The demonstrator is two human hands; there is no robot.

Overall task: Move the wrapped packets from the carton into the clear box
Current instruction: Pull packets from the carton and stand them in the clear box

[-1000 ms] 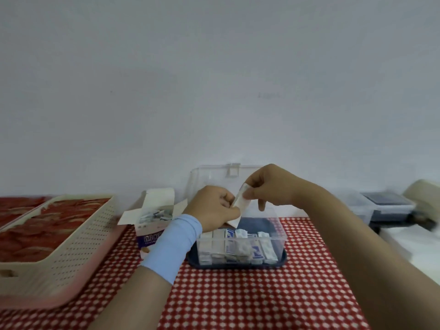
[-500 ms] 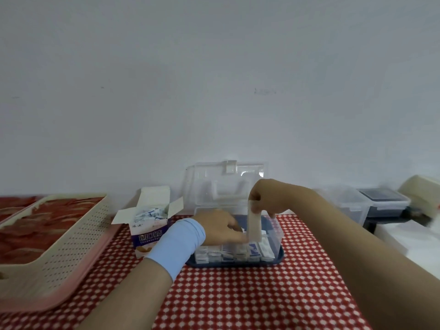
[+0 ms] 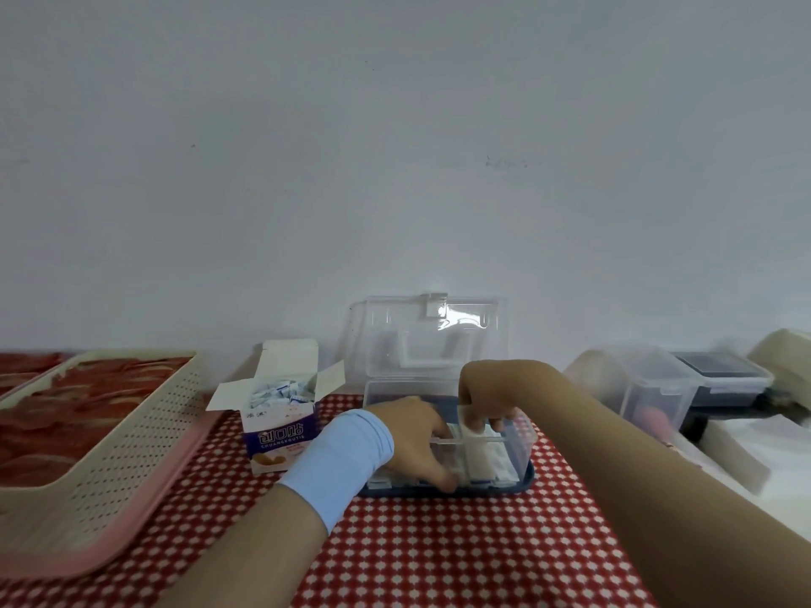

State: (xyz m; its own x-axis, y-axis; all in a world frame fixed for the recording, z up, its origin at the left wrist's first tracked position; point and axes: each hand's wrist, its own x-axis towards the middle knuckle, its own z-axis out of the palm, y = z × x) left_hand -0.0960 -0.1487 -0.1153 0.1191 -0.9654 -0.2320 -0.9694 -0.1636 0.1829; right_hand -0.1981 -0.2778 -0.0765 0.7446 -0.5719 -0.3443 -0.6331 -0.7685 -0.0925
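Note:
A small open carton (image 3: pixel 277 436) with purple print stands left of centre, holding several white wrapped packets (image 3: pixel 281 392). The clear box (image 3: pixel 524 445) with a blue base and raised lid sits in the middle of the checked cloth. Several packets stand in a row inside it. My right hand (image 3: pixel 485 399) reaches down into the box and pinches a long white packet (image 3: pixel 470 421) among the others. My left hand (image 3: pixel 417 441), with a light blue wristband, is inside the box too, fingers pressed against the row of packets.
A cream perforated basket (image 3: pixel 109 449) on a pink tray fills the left side. Another clear container (image 3: pixel 649 388) and a dark-lidded box (image 3: pixel 719 375) stand at the right. The wall is close behind the clear box.
Both hands have dropped from above the box into it. The right hand has carried the white packet down among the packets in the box, and the left hand has let it go.

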